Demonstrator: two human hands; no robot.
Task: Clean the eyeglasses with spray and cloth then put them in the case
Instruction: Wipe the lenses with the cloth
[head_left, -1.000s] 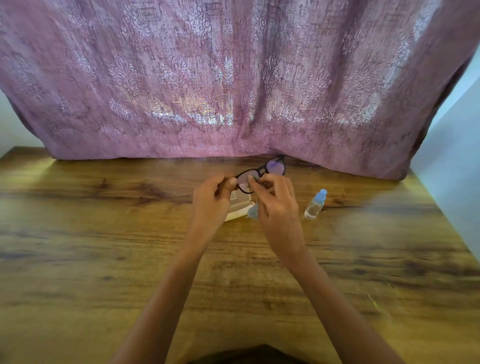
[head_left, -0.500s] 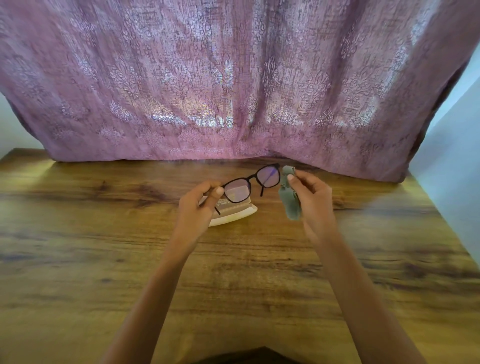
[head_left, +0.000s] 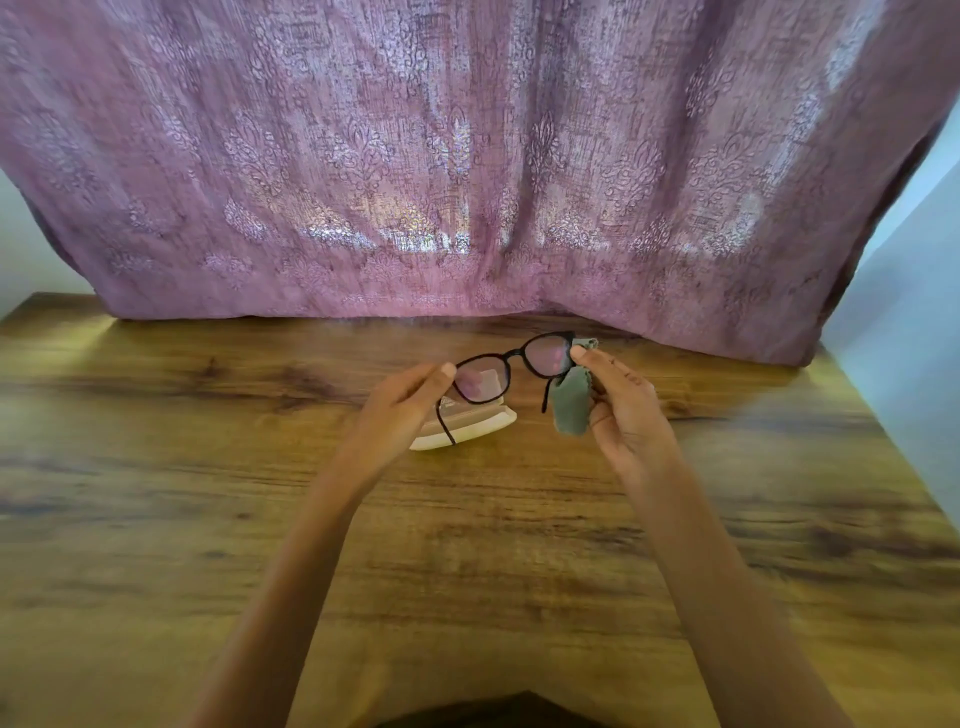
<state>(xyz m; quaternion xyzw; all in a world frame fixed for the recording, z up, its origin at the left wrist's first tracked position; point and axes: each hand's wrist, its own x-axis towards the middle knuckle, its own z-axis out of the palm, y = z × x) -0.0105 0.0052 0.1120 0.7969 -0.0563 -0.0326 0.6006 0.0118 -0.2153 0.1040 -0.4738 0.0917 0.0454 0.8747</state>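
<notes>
Thin black-framed eyeglasses (head_left: 514, 354), unfolded

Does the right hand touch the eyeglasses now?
Touching. Head view: the right hand pinches the eyeglasses at the frame edge, with the cloth.

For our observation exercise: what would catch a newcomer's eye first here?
The black-framed eyeglasses stand out, held mid-frame between the left hand and right hand, which pinches a grey-green cloth. Behind hangs a patterned mauve curtain at the far edge of the wooden table.
</notes>
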